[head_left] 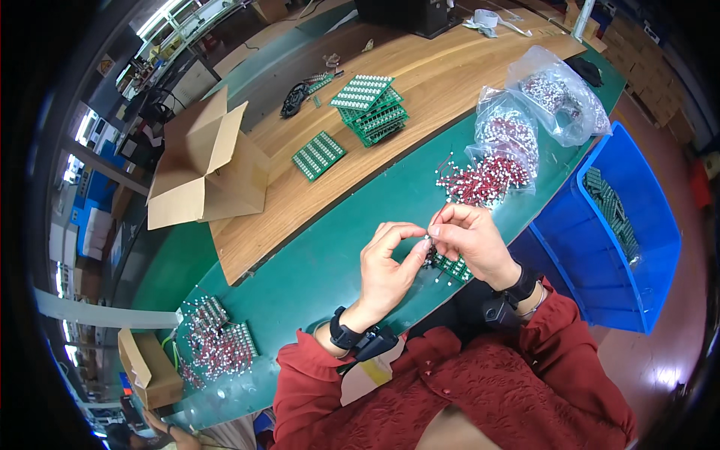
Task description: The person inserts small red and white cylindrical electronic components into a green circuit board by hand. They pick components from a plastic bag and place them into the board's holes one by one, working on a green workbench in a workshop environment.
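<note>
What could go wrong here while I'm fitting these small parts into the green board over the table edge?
The green board is held at the table edge over the lap, so a part slipping from the right hand or left hand could drop out of sight. The loose pile of red-and-white parts lies close by; a sweeping wrist might scatter it toward the blue bin.
</note>
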The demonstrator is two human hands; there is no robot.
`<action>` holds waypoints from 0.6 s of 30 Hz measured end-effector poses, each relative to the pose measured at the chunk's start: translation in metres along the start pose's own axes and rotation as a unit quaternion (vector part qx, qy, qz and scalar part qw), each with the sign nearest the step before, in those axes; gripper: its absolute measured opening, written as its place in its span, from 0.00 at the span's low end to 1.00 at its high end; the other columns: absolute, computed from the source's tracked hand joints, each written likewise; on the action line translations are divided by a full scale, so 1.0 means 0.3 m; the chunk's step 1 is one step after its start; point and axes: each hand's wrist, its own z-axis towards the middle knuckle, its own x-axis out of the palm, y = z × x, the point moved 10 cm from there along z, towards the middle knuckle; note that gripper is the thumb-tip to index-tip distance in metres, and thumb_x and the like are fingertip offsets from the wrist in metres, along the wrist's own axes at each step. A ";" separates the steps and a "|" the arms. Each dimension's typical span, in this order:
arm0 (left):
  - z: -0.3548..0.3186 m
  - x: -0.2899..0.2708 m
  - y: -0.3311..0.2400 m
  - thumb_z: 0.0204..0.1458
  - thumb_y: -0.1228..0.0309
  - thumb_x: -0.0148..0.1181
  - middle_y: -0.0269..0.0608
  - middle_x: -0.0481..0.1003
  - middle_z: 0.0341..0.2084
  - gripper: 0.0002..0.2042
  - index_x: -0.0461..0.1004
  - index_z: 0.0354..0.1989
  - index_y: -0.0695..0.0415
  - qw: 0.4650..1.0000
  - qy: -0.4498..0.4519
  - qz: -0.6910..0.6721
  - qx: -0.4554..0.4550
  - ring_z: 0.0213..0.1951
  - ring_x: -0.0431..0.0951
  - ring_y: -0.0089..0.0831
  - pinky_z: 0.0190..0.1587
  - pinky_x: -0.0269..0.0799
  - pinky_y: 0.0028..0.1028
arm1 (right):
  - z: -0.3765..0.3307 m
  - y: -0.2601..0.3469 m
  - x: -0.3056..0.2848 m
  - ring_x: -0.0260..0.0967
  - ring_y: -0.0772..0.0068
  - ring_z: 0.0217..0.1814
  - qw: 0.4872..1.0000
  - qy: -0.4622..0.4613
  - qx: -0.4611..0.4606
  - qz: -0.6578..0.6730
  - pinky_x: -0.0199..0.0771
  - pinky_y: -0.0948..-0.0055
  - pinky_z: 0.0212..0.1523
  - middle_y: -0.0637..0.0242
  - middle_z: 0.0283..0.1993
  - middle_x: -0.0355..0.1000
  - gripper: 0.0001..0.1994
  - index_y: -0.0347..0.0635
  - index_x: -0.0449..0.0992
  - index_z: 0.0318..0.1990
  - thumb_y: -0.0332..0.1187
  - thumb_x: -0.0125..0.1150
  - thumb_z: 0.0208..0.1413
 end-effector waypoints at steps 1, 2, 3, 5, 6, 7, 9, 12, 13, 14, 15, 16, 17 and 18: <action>-0.003 -0.003 0.001 0.45 0.78 0.64 0.41 0.77 0.31 0.07 0.76 0.33 0.61 1.000 -0.004 0.002 0.003 0.35 0.75 0.32 0.40 0.69 0.28 | 0.002 -0.005 0.003 0.65 0.87 0.21 1.000 0.003 -0.005 0.007 0.61 0.87 0.19 0.71 0.25 0.71 0.03 0.37 0.75 0.32 0.27 0.60 0.53; -0.003 -0.002 0.002 0.44 0.78 0.64 0.41 0.77 0.30 0.06 0.75 0.32 0.61 1.000 -0.008 0.001 0.007 0.35 0.75 0.34 0.39 0.69 0.29 | 0.003 -0.008 -0.001 0.65 0.87 0.21 1.000 0.001 -0.008 0.008 0.61 0.87 0.19 0.71 0.25 0.71 0.03 0.37 0.75 0.32 0.27 0.60 0.53; -0.002 -0.001 -0.005 0.45 0.78 0.64 0.41 0.77 0.30 0.06 0.75 0.32 0.61 1.000 -0.010 0.009 0.021 0.34 0.75 0.34 0.39 0.69 0.29 | 0.003 -0.010 -0.004 0.65 0.87 0.21 1.000 -0.001 -0.011 0.009 0.61 0.87 0.19 0.72 0.25 0.71 0.03 0.37 0.75 0.32 0.27 0.60 0.53; -0.001 -0.002 -0.020 0.46 0.79 0.63 0.42 0.77 0.29 0.05 0.75 0.31 0.61 0.998 -0.014 0.025 0.049 0.33 0.75 0.35 0.38 0.69 0.29 | 0.002 -0.004 -0.004 0.65 0.87 0.21 1.000 -0.005 -0.017 -0.003 0.62 0.87 0.19 0.71 0.25 0.71 0.03 0.37 0.75 0.32 0.27 0.60 0.53; -0.001 -0.001 -0.015 0.46 0.79 0.62 0.42 0.77 0.28 0.04 0.75 0.31 0.61 0.999 -0.013 0.019 0.046 0.33 0.75 0.35 0.38 0.69 0.29 | -0.001 0.003 -0.001 0.65 0.86 0.22 1.000 -0.006 -0.020 -0.017 0.62 0.86 0.20 0.71 0.26 0.71 0.03 0.37 0.75 0.32 0.27 0.60 0.53; -0.001 -0.001 -0.008 0.47 0.79 0.62 0.42 0.77 0.28 0.04 0.75 0.31 0.61 0.999 -0.013 0.013 0.044 0.32 0.75 0.35 0.38 0.69 0.29 | -0.003 0.009 0.001 0.65 0.85 0.22 0.999 -0.008 -0.023 -0.030 0.63 0.85 0.20 0.71 0.26 0.71 0.03 0.37 0.75 0.32 0.26 0.60 0.53; -0.001 0.001 -0.001 0.47 0.78 0.61 0.42 0.77 0.28 0.03 0.75 0.31 0.62 0.999 -0.007 -0.005 0.032 0.32 0.75 0.35 0.37 0.69 0.29 | -0.011 0.027 0.009 0.67 0.86 0.24 0.997 0.001 -0.044 -0.061 0.64 0.86 0.21 0.72 0.27 0.71 0.03 0.37 0.75 0.33 0.26 0.61 0.52; 0.002 0.016 0.007 0.49 0.77 0.60 0.42 0.77 0.28 0.03 0.76 0.31 0.62 0.999 0.022 -0.030 0.013 0.32 0.75 0.34 0.38 0.69 0.28 | -0.023 0.074 0.003 0.69 0.85 0.27 0.980 0.008 -0.138 -0.146 0.66 0.86 0.23 0.72 0.29 0.72 0.03 0.37 0.76 0.33 0.25 0.62 0.51; 0.000 0.026 0.011 0.50 0.77 0.60 0.42 0.77 0.29 0.03 0.76 0.32 0.63 0.999 0.038 -0.029 0.011 0.33 0.75 0.32 0.39 0.69 0.27 | -0.032 0.096 0.000 0.70 0.84 0.28 0.967 0.009 -0.179 -0.181 0.68 0.85 0.24 0.72 0.29 0.72 0.03 0.37 0.77 0.33 0.25 0.63 0.50; -0.005 0.033 0.016 0.51 0.76 0.60 0.41 0.77 0.30 0.04 0.76 0.32 0.63 0.998 0.052 -0.027 0.007 0.35 0.75 0.31 0.39 0.69 0.26 | -0.040 0.113 0.012 0.70 0.83 0.29 0.954 0.018 -0.192 -0.231 0.68 0.84 0.24 0.71 0.29 0.72 0.03 0.37 0.77 0.32 0.25 0.63 0.50; -0.009 0.035 0.020 0.51 0.76 0.60 0.41 0.77 0.30 0.04 0.76 0.32 0.63 0.998 0.060 -0.021 0.003 0.35 0.75 0.30 0.40 0.69 0.26 | -0.052 0.141 0.028 0.70 0.83 0.29 0.937 0.028 -0.204 -0.281 0.69 0.84 0.25 0.71 0.30 0.72 0.02 0.37 0.77 0.32 0.24 0.63 0.50; -0.012 0.038 0.025 0.51 0.76 0.60 0.41 0.77 0.30 0.04 0.76 0.32 0.63 0.998 0.067 -0.015 0.000 0.35 0.75 0.30 0.40 0.69 0.26 | -0.061 0.158 0.041 0.70 0.82 0.29 0.918 0.037 -0.216 -0.329 0.70 0.83 0.25 0.70 0.30 0.71 0.02 0.37 0.77 0.31 0.24 0.63 0.50; -0.014 0.046 0.029 0.51 0.76 0.60 0.41 0.77 0.30 0.04 0.76 0.32 0.63 0.997 0.076 -0.011 -0.003 0.35 0.75 0.30 0.40 0.69 0.26 | -0.066 0.163 0.041 0.70 0.82 0.29 0.909 0.041 -0.222 -0.351 0.70 0.83 0.25 0.70 0.29 0.71 0.02 0.37 0.76 0.31 0.24 0.63 0.49; -0.016 0.050 0.026 0.50 0.76 0.60 0.41 0.77 0.30 0.04 0.76 0.32 0.62 0.997 0.077 -0.010 0.003 0.35 0.75 0.31 0.40 0.69 0.27 | -0.071 0.166 0.041 0.70 0.82 0.30 0.899 0.046 -0.227 -0.372 0.70 0.82 0.24 0.69 0.29 0.71 0.02 0.38 0.76 0.31 0.24 0.63 0.49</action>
